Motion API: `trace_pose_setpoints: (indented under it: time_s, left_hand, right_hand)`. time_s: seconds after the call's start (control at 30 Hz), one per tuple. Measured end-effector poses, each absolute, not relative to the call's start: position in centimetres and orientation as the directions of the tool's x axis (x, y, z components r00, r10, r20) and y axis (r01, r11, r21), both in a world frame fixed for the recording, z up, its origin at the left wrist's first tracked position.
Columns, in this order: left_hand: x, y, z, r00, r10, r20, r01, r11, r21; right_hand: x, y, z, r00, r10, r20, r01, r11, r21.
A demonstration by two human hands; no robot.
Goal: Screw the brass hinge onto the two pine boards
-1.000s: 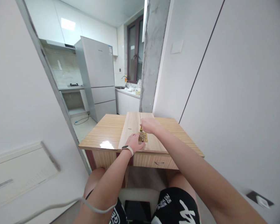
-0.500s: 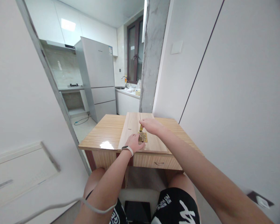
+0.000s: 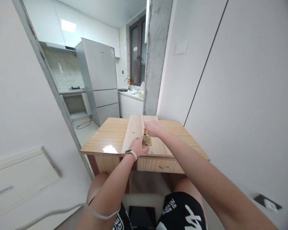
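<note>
My right hand [image 3: 154, 128] is closed round the handle of a yellow-and-black screwdriver [image 3: 145, 132]. The screwdriver points down at a brass hinge [image 3: 148, 140], which lies on pale wooden boards [image 3: 131, 140] set side by side. Lying against the board by the hinge's left edge is my left hand [image 3: 137, 146], its thumb spread away from the fingers. The left fingertips are close to the screwdriver's tip; whether they touch a screw there cannot be made out. A small dark screw [image 3: 133, 132] rests on the left board.
The boards lie across a glossy wood-grain desk [image 3: 103, 135] with a drawer [image 3: 162, 165] in front. A grey cable [image 3: 74, 206] crosses my left forearm. Beyond the desk stand a grey fridge [image 3: 102, 67] and a kitchen counter [image 3: 131, 103]. A white wall [image 3: 242, 95] rises at the right.
My right hand has turned slightly on the screwdriver handle and sits a little differently over it. My left hand keeps its place beside the hinge.
</note>
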State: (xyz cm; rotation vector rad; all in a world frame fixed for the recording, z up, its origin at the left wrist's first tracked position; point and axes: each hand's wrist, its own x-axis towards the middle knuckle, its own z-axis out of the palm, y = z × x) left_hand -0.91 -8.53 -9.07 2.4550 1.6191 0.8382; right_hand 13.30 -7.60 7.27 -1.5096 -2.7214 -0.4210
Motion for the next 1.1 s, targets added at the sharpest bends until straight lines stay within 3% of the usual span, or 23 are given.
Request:
trace_pose_setpoints:
  time_s: [0.4,0.6,0.8,1.0,1.1]
  left_hand:
    - [-0.8,-8.6,-9.0,0.287,0.878,0.382,0.832,-0.427,0.354]
    - [-0.9,-8.2,-9.4,0.296,0.863,0.41,0.822,-0.449,0.352]
    - [-1.0,-7.5,-10.2,0.287,0.87,0.402,0.809,-0.445,0.385]
    - [-2.7,-3.6,-10.9,0.245,0.9,0.359,0.772,-0.406,0.49]
    - [-4.8,-0.5,-10.8,0.188,0.921,0.341,0.836,-0.333,0.437]
  right_hand:
    - [12.2,-8.3,6.9,-0.391,0.908,0.153,0.919,0.379,0.105]
    - [12.7,-8.0,6.8,-0.387,0.899,0.204,0.92,0.392,0.015]
    - [16.1,-8.3,8.3,-0.333,0.904,0.27,0.93,0.362,-0.066]
    - [21.9,-9.5,7.9,-0.221,0.949,0.224,0.965,0.246,-0.089]
    - [24.1,-10.4,7.3,-0.209,0.958,0.198,0.969,0.23,-0.091]
